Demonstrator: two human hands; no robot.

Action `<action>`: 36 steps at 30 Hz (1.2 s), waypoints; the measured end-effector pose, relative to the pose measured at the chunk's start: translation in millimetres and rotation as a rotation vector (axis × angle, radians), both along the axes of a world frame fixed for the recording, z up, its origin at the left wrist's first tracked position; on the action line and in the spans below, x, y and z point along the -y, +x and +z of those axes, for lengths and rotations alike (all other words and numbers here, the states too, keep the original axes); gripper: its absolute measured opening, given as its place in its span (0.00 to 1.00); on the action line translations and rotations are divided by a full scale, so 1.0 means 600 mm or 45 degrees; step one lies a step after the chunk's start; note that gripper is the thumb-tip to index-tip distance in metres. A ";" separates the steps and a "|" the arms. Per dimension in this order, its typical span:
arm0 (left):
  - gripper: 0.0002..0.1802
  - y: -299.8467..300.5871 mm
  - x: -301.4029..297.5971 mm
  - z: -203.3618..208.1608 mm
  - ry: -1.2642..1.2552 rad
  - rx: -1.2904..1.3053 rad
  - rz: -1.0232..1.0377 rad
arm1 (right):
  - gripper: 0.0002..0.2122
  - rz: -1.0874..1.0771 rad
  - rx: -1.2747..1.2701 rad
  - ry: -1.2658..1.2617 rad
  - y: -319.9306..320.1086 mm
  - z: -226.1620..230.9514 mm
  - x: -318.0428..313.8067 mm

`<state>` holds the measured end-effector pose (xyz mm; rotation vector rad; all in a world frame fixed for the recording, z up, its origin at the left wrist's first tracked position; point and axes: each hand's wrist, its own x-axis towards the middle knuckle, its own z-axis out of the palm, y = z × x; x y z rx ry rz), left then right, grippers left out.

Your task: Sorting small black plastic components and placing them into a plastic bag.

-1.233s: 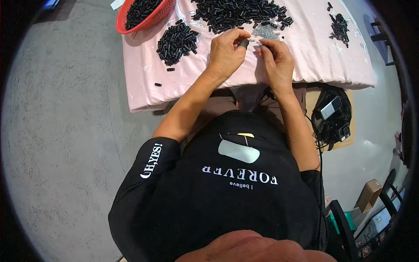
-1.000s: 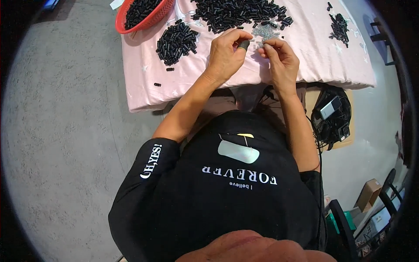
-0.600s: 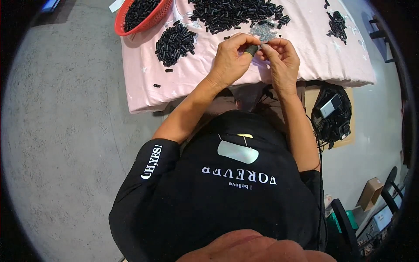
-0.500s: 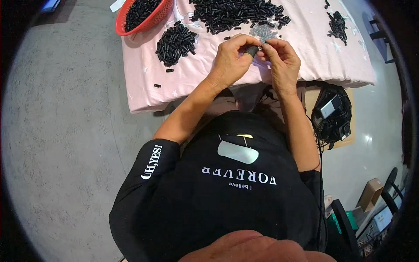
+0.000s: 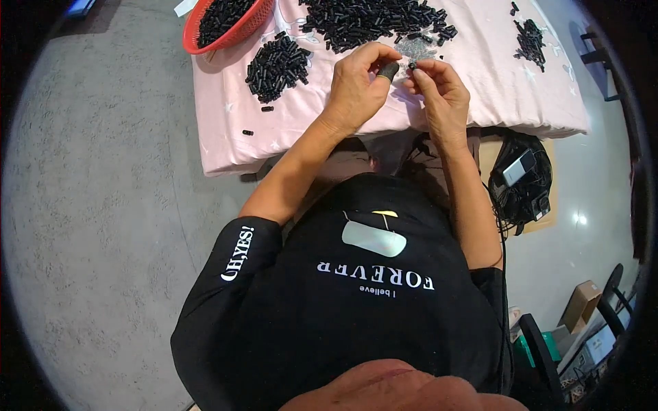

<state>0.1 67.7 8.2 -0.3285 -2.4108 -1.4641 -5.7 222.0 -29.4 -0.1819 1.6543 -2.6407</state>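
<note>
Over the near part of a pink cloth-covered table [image 5: 493, 103], my right hand [image 5: 445, 96] pinches a small black cylindrical piece [image 5: 412, 66] between thumb and fingers. My left hand [image 5: 360, 79] is just left of it, fingers curled, with a dark cover [image 5: 388, 71] on the thumb. Whether anything tiny sits in the left fingertips I cannot make out. Just beyond both hands lies a pile of small, shiny, silvery or clear parts [image 5: 417, 46]. Behind that spreads a large heap of black cylindrical pieces [image 5: 363, 24].
A smaller black pile [image 5: 277, 68] lies at left, with two loose pieces nearer me. A red basket [image 5: 255, 31] of black pieces stands at the far left corner. Thin black parts [image 5: 530, 44] lie at far right. A black bag with cables [image 5: 524, 178] is beside the table.
My hands, which were together at the fingertips, have come slightly apart. The left one moved a little left and away from me; the black piece now shows in my right fingers.
</note>
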 end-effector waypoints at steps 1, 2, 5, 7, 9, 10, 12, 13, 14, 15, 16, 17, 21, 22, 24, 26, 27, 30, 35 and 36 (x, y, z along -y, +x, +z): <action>0.15 -0.001 0.000 0.003 -0.059 -0.044 -0.005 | 0.07 0.024 -0.002 0.009 -0.001 -0.004 -0.003; 0.15 -0.002 0.000 0.005 -0.058 -0.044 -0.005 | 0.06 0.049 -0.003 0.019 -0.002 -0.006 -0.005; 0.16 -0.002 0.000 0.010 -0.079 -0.127 -0.053 | 0.06 0.064 -0.017 0.027 -0.002 -0.007 -0.006; 0.15 0.002 0.001 0.017 -0.168 -0.077 -0.095 | 0.06 0.065 -0.017 0.033 -0.002 -0.007 -0.007; 0.15 0.002 -0.001 0.019 -0.184 -0.071 -0.107 | 0.07 0.067 -0.019 0.039 -0.004 -0.006 -0.008; 0.14 0.002 -0.001 0.019 -0.202 -0.063 -0.118 | 0.07 0.072 -0.012 0.040 -0.004 -0.007 -0.007; 0.14 0.001 -0.001 0.017 -0.214 -0.079 -0.125 | 0.07 0.077 -0.004 0.041 -0.005 -0.008 -0.007; 0.13 0.001 -0.001 0.017 -0.227 -0.095 -0.133 | 0.07 0.092 -0.017 0.039 -0.006 -0.008 -0.007; 0.13 0.001 -0.002 0.018 -0.226 -0.094 -0.133 | 0.07 0.107 -0.031 0.036 -0.006 -0.009 -0.007; 0.12 0.002 -0.003 0.020 -0.221 -0.097 -0.132 | 0.07 0.107 -0.030 0.037 -0.006 -0.009 -0.006; 0.12 0.002 -0.004 0.022 -0.217 -0.103 -0.131 | 0.08 0.099 -0.025 0.052 -0.006 -0.009 -0.005; 0.12 0.001 -0.002 0.022 -0.218 -0.104 -0.130 | 0.08 0.090 -0.020 0.068 -0.006 -0.008 -0.005; 0.12 0.001 0.000 0.023 -0.206 -0.078 -0.140 | 0.07 0.094 -0.024 0.066 -0.005 -0.003 -0.005; 0.12 0.002 0.000 0.024 -0.188 -0.048 -0.141 | 0.07 0.093 -0.036 0.079 -0.004 -0.003 -0.006; 0.12 0.000 0.001 0.026 -0.171 0.014 -0.159 | 0.07 0.091 -0.049 0.091 -0.004 -0.004 -0.010; 0.13 -0.003 0.006 0.022 -0.156 0.076 -0.172 | 0.06 0.142 -0.052 0.077 -0.006 -0.004 -0.013; 0.12 -0.008 0.012 0.013 -0.002 0.158 -0.223 | 0.06 0.143 -0.054 0.075 -0.006 -0.004 -0.012; 0.12 -0.026 0.031 0.008 0.123 0.277 -0.195 | 0.07 0.118 -0.057 0.080 -0.005 -0.008 -0.011; 0.19 -0.038 0.071 0.005 -0.276 0.171 0.138 | 0.07 0.081 -0.039 0.030 -0.009 -0.011 -0.011; 0.18 -0.037 0.073 0.000 -0.406 0.106 0.133 | 0.07 0.081 -0.038 0.031 -0.009 -0.012 -0.011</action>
